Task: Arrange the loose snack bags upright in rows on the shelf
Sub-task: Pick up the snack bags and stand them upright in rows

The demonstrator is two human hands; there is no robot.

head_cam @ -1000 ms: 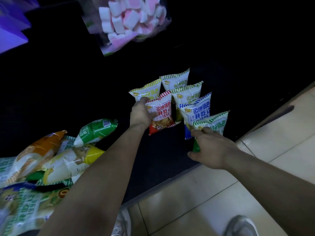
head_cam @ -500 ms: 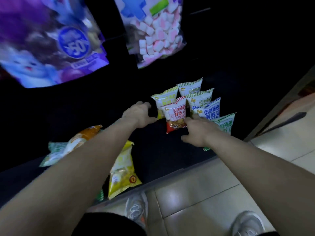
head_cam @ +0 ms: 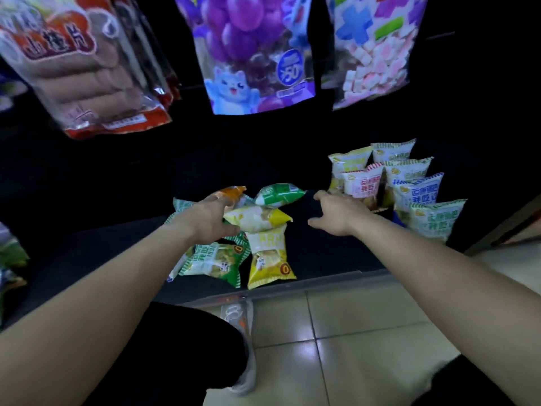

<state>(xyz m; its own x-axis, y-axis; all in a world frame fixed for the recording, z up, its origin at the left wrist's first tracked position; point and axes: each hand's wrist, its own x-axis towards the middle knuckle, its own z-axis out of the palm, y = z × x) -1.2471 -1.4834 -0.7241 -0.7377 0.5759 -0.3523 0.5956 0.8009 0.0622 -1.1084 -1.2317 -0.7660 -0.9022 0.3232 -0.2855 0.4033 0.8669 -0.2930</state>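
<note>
While the loose bags (head_cam: 222,259) lie heaped flat on the shelf (head_cam: 328,253), the left hand (head_cam: 209,219), fingers spread and gripping nothing, touches the heap. The yellow bag (head_cam: 260,219) on top lies just at its 3 o'clock, with its long axis running 9 to 3. The right hand (head_cam: 341,215), fingers apart and empty, hovers at that bag's 3 o'clock, farther off. The upright rows (head_cam: 409,194) stand toward 2 o'clock.
</note>
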